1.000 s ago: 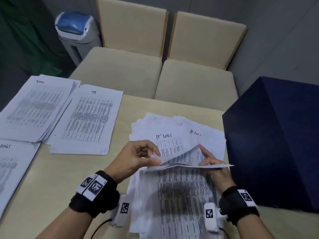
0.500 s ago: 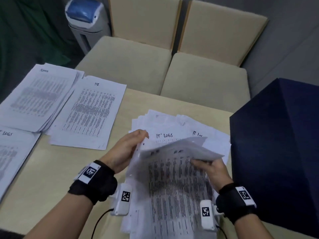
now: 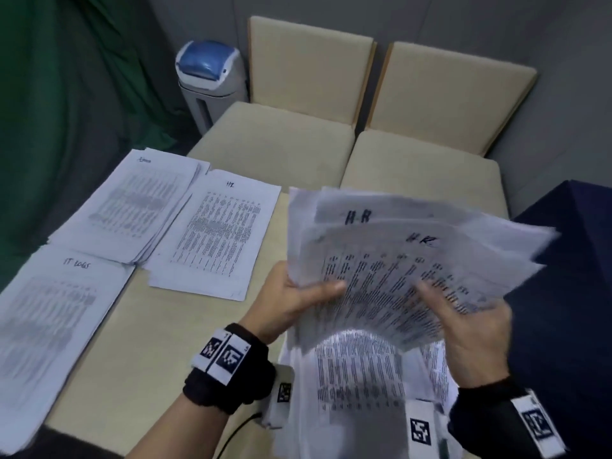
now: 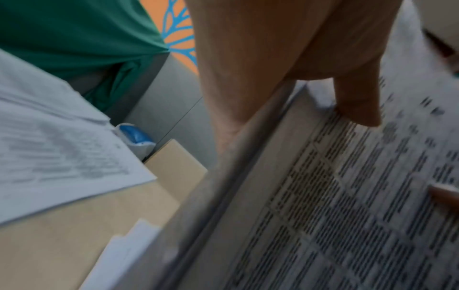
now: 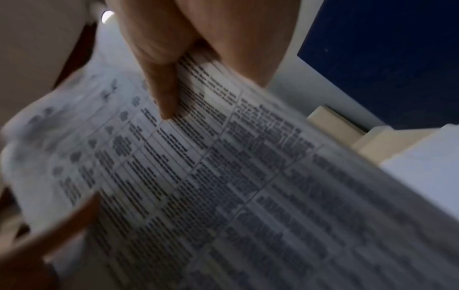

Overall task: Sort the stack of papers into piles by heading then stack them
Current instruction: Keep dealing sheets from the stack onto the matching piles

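Both hands hold a bunch of papers (image 3: 407, 270) up in the air, just above the table (image 3: 185, 329). The left hand (image 3: 291, 303) pinches the bunch's left edge, thumb on top, fingers hidden under it. The right hand (image 3: 463, 313) holds the right side, thumb pressed on the print, fingers behind.

The sheets are fanned out and bent. I think some could slip out and fall, because the hold is only at the edges. They could drop onto the loose sheets (image 3: 357, 392) under the bunch and get mixed up.

The two top sheets in the bunch say "HR".

Left of the bunch on the table lies the HR pile (image 3: 218, 233), marked something like "HR". Nearer and further left is a pile marked "IT LOGS" (image 3: 56, 309). Behind that one is a third pile (image 3: 135, 207); its word is too blurry to read.
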Available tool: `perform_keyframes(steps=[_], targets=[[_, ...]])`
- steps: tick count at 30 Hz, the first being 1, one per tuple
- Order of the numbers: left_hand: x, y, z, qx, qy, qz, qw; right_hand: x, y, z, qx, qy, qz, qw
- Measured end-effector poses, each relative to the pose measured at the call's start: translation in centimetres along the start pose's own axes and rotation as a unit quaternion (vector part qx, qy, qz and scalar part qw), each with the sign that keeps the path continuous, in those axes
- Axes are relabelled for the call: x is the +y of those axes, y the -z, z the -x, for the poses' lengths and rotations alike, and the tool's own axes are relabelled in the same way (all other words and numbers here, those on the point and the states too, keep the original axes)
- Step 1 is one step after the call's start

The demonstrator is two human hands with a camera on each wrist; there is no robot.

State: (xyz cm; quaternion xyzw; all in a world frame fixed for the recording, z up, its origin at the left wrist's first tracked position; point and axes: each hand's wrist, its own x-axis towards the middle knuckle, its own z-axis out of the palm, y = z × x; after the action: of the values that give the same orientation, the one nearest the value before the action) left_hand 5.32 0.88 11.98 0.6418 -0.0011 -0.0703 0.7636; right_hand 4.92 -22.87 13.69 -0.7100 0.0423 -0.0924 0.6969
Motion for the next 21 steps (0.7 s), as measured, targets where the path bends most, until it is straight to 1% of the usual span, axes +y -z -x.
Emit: perform_keyframes(steps=[2, 3, 4, 5, 7, 9, 10, 12, 14, 16, 18, 19, 21], targets=[[0.7, 0.2, 0.4, 0.014, -0.038, -0.024, 0.999, -0.8, -0.4, 0.9, 0.018, 0.040, -0.017, 0.999], [0.3, 0.4, 0.5, 0.039, -0.049, -0.027, 0.998, -0.5, -0.4, 1.3, 0.020, 0.045, -0.016, 0.999], [-0.5, 0.6, 0.5, 0.061, -0.048, -0.026, 0.997, 0.6, -0.4, 1.7, 0.015, 0.038, -0.015, 0.999], [-1.2, 0.6, 0.4, 0.085, -0.037, -0.022, 0.995, 1.7, -0.6, 2.1, 0.006, 0.014, -0.004, 1.000], [-3.4, 0.9, 0.4, 0.107, 0.003, -0.003, 0.994, 4.0, -1.2, 2.7, -0.013, -0.049, 0.035, 0.998], [-4.6, 0.8, 0.2, 0.100, 0.035, 0.000, 0.994, 5.8, -1.8, 2.9, -0.020, -0.091, 0.035, 0.995], [-4.7, 0.8, 0.0, 0.094, 0.035, -0.001, 0.995, 5.9, -2.3, 2.9, -0.013, -0.092, 0.027, 0.995], [-4.3, 1.1, -0.3, 0.090, 0.017, 0.003, 0.996, 5.5, -2.9, 2.6, 0.030, -0.083, 0.016, 0.996], [-4.1, 1.7, -0.5, 0.108, 0.000, 0.018, 0.994, 5.9, -2.7, 2.5, 0.053, -0.089, 0.020, 0.994], [-5.0, 2.4, -0.3, 0.117, 0.015, 0.016, 0.993, 7.0, -2.6, 2.9, 0.049, -0.120, 0.042, 0.991], [-6.6, 2.7, 0.0, 0.097, 0.052, -0.028, 0.994, 7.5, -2.8, 3.5, 0.035, -0.173, 0.087, 0.981], [-7.1, 2.7, 0.1, 0.086, 0.062, -0.045, 0.993, 7.6, -3.1, 3.6, 0.033, -0.188, 0.095, 0.977], [-7.4, 3.2, 0.1, 0.085, 0.043, -0.052, 0.994, 7.0, -4.0, 3.2, 0.007, -0.169, 0.078, 0.982]])
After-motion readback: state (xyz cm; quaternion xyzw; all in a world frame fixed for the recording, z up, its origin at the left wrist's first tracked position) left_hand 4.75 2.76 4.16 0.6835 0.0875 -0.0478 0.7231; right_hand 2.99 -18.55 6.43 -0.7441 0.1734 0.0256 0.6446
